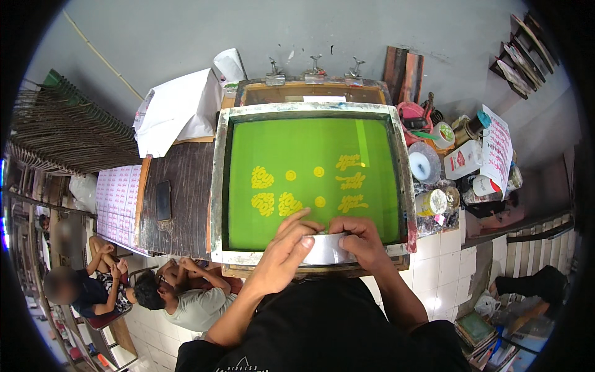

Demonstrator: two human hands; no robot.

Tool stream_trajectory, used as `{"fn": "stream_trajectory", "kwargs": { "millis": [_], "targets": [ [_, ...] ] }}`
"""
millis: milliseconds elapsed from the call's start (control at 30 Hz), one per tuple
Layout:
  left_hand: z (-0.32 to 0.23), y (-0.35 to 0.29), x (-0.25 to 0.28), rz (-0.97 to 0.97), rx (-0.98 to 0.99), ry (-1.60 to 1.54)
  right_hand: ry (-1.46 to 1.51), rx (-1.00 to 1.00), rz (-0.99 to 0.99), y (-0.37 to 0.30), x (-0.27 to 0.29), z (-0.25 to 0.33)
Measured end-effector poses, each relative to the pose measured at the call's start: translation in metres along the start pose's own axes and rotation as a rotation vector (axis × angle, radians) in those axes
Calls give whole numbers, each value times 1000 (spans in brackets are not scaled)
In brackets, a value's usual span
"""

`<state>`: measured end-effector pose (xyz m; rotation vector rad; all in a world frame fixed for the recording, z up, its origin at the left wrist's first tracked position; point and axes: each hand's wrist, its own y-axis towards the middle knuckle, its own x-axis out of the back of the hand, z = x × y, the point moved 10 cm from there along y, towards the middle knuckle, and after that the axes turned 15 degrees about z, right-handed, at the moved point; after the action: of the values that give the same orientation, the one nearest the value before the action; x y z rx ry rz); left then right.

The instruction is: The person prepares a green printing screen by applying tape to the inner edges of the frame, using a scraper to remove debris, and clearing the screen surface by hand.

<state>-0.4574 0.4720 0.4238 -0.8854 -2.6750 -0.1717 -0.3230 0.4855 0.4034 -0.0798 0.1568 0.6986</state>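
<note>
A framed printing screen (218, 186) lies before me, its bright green mesh (297, 142) marked with several yellow lettering designs and small round faces. Over its near edge I hold a silvery-white roll of tape (325, 250) between both hands. My left hand (279, 255) grips the roll's left side with the thumb on its outer face, the other fingers reaching over the mesh. My right hand (364, 247) is closed on the right side, fingers curled. The roll's far side and some fingertips are hidden.
Metal clamps (315, 66) stand behind the screen. Leftward, a phone (163, 201) lies on a dark board (180, 180) beside a printed sheet (114, 198). Pots and a white container (465, 160) crowd the right. Two people sit at lower left; another person's arm shows at lower right.
</note>
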Motion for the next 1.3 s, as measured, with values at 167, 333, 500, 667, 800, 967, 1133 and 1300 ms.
{"fn": "stream_trajectory", "kwargs": {
  "millis": [167, 333, 500, 667, 800, 967, 1133, 1300],
  "targets": [
    [13, -6, -8, 82, 46, -271, -111, -4, 43, 5, -6, 4],
    [30, -13, -15, 134, 71, -531, 121, 65, 47, 0, -5, -19],
    [37, -20, -18, 207, 53, -660, 124, -30, 16, 2, -12, -20],
    [44, -18, 3, 244, -118, -658, 169, -40, -72, 2, -7, -34],
    [37, -19, 3, 48, 122, -335, -209, 7, -74, 11, -8, -20],
    [29, -27, -4, -25, 124, -297, 16, 32, -32, 19, -18, -15],
    [54, -34, -21, -85, 87, -757, 215, 49, -3, 18, -20, -24],
    [60, -45, -18, -183, 93, -911, -49, 40, 12, 20, -21, -12]
  ]
}}
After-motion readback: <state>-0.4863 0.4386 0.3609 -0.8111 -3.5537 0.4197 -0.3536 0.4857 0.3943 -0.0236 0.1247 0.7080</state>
